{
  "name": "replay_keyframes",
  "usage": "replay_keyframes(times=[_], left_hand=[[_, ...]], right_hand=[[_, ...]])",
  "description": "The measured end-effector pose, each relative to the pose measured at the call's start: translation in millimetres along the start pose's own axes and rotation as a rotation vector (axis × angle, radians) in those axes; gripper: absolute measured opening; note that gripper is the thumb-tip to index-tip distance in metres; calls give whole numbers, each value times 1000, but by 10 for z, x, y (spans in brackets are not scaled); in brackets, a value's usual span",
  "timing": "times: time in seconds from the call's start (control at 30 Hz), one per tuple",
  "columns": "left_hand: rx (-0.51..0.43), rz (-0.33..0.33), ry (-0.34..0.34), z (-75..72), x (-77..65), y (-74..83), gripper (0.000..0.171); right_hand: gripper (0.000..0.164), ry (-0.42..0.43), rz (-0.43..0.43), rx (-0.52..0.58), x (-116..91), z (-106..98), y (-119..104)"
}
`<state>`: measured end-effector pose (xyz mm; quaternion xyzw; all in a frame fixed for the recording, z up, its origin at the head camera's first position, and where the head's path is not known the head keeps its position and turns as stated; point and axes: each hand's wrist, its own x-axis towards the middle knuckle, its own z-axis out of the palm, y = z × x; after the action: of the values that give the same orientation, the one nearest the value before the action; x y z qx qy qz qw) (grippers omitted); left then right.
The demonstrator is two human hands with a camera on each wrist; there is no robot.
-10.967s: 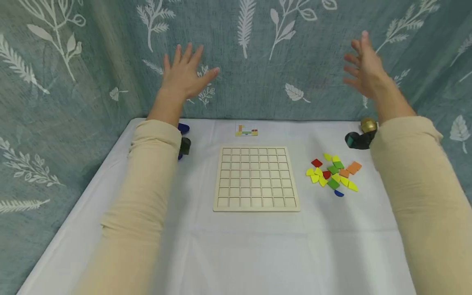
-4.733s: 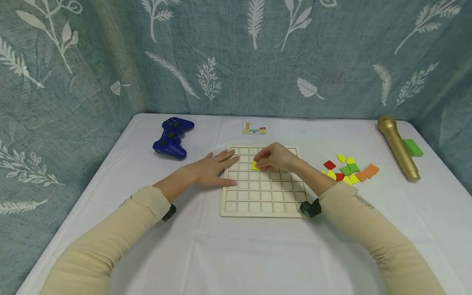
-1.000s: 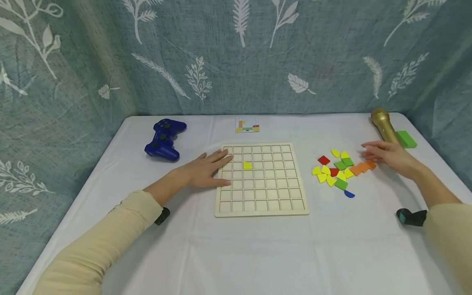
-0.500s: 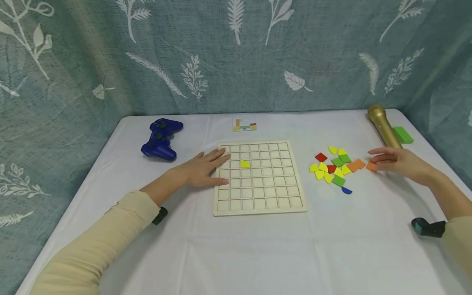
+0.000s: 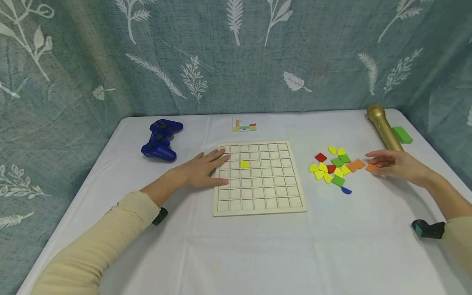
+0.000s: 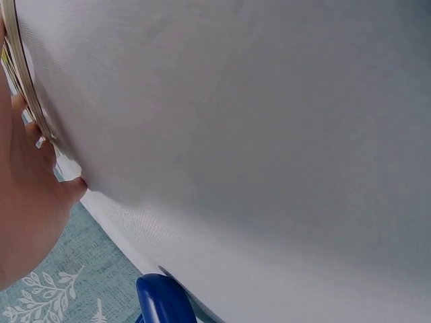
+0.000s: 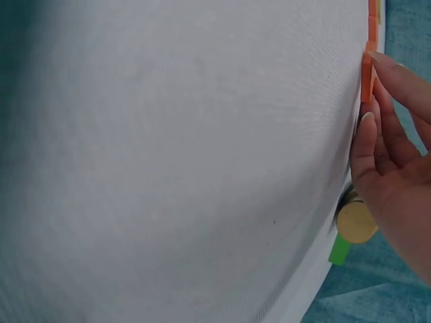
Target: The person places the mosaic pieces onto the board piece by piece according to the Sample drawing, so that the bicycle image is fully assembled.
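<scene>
A pale wooden board (image 5: 273, 192) with a square grid lies on the white table, a yellow quarter-circle tile (image 5: 245, 164) in one of its cells. My left hand (image 5: 200, 170) rests on the board's left edge, fingers spread and straight. To the right of the loose tiles, my right hand (image 5: 402, 166) pinches an orange tile (image 5: 371, 168) low at the table, with bent fingers. In the right wrist view that orange tile (image 7: 367, 75) appears edge-on at the fingertips. Other orange tiles (image 5: 356, 165) lie just left of it, beside yellow, green, red and blue ones.
A small pattern card (image 5: 244, 123) lies behind the board. At the left back is a blue game controller (image 5: 160, 140). A gold microphone (image 5: 383, 125) and a green block (image 5: 402, 135) lie behind my right hand. A patterned curtain (image 5: 236, 82) hangs behind the table.
A yellow tile is placed on the board, and my right hand has gone from there to the orange tiles. One orange tile has shifted right, apart from the others. My left hand stays on the board.
</scene>
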<state>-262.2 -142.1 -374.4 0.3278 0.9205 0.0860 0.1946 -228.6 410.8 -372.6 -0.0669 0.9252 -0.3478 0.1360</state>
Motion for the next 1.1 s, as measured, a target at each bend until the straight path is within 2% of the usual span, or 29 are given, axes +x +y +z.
replay_keyframes(times=[0.23, 0.5, 0.67, 0.8, 0.93, 1.1], left_hand=[[1, 0, 3, 11, -1, -22, 88], [8, 3, 5, 23, 6, -36, 90], [-1, -5, 2, 12, -4, -27, 88], [6, -9, 2, 16, -7, -33, 88], [11, -7, 1, 19, -6, -32, 89], [10, -11, -3, 22, 4, -31, 89]], right_hand=[[55, 13, 40, -83, 9, -13, -36], [59, 36, 122, -94, 13, -43, -87], [57, 66, 144, -61, 64, -90, -206], [69, 57, 166, -3, 141, -83, -352], [64, 30, 150, 78, 239, 22, -506], [59, -33, 150, 80, 362, 207, -746]])
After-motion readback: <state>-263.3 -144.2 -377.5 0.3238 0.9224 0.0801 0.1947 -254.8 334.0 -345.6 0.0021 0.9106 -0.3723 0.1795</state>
